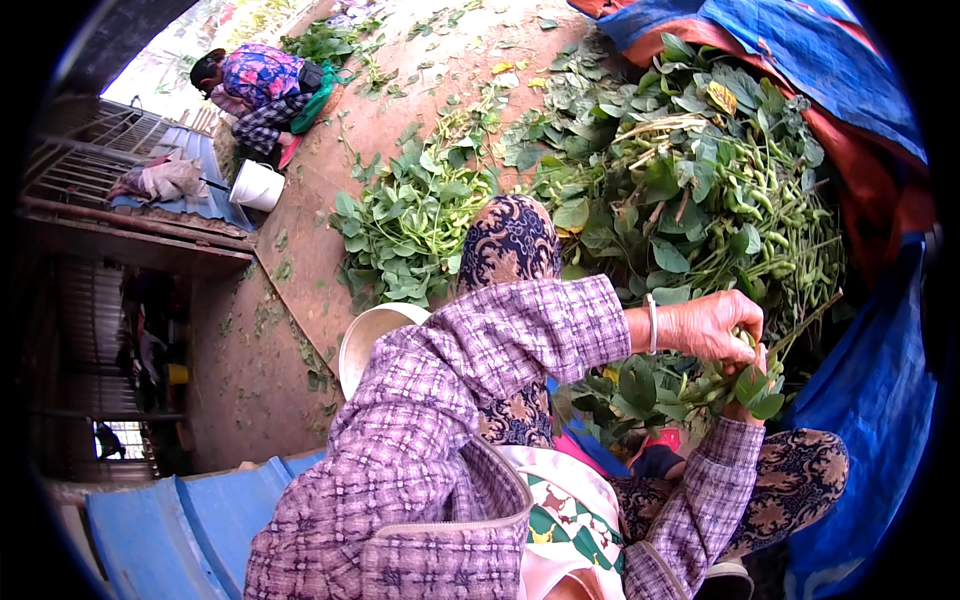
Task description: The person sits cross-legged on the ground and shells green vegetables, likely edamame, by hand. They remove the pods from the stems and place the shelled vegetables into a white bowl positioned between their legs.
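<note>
The left hand, a pale bangle on its wrist, has its grip closed over the top of a leafy bean stalk at about four o'clock in the view. The right hand comes up from below and is mostly hidden under the leaves; whether its grip is closed cannot be told, though it touches the same stalk. The stalk's long axis runs from seven o'clock up to one o'clock, its bare stem end pointing toward the big heap of green pods and leaves just beyond.

A blue tarp crowds the hands closely at three o'clock, and blue and orange sheeting rims the heap at one o'clock. Open room lies toward eleven o'clock, on the bare brown board past a smaller leaf pile. A pale basin sits by the left elbow at nine o'clock. At the far edge another person crouches beside a white bucket.
</note>
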{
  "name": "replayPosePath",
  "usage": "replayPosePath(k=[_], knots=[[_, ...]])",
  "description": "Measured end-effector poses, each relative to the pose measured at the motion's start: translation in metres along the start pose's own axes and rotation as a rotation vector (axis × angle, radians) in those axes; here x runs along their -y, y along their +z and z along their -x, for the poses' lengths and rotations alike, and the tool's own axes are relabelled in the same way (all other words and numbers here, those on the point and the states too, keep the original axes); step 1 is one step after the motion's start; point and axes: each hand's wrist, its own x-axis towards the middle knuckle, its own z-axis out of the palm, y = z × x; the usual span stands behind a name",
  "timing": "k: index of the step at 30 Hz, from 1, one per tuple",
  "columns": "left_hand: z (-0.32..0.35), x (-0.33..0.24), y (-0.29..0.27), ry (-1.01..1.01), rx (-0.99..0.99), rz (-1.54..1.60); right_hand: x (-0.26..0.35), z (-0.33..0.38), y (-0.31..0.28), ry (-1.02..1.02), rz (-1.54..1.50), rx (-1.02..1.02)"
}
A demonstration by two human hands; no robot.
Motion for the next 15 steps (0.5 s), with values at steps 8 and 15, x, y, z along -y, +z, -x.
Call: replayPosePath(k=[8,15], knots=[[0.000,0.014,-0.008,-0.189,-0.040,0.034,0.039,0.021,0.050,0.118,0.243,-0.085],[-0.013,-0.013,-0.014,-0.254,-0.041,-0.335,0.041,0.027,0.034,0.060,-0.042,0.211]])
